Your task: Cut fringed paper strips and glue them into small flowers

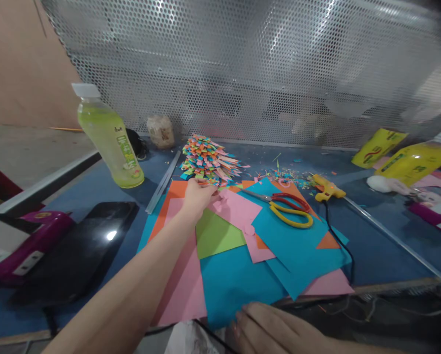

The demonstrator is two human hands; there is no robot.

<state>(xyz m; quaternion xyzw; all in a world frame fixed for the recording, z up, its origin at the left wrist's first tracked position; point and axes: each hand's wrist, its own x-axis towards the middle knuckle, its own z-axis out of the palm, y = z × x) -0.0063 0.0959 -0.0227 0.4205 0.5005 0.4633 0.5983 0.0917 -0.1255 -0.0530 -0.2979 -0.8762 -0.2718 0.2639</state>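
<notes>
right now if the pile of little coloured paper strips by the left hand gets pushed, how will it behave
The pile of paper strips is loose, small folded bits, so it would probably scatter rather than slide whole. It looks very light; scraps already lie strewn on the table. The left hand at its edge could likely crush pieces easily.

A blue table [375,246] holds many things. Colored paper sheets [242,255] lie in the middle. A green drink bottle [110,137] stands on the left by a black pouch [80,250]. A yellow glue gun [327,189] lies on the right.
</notes>
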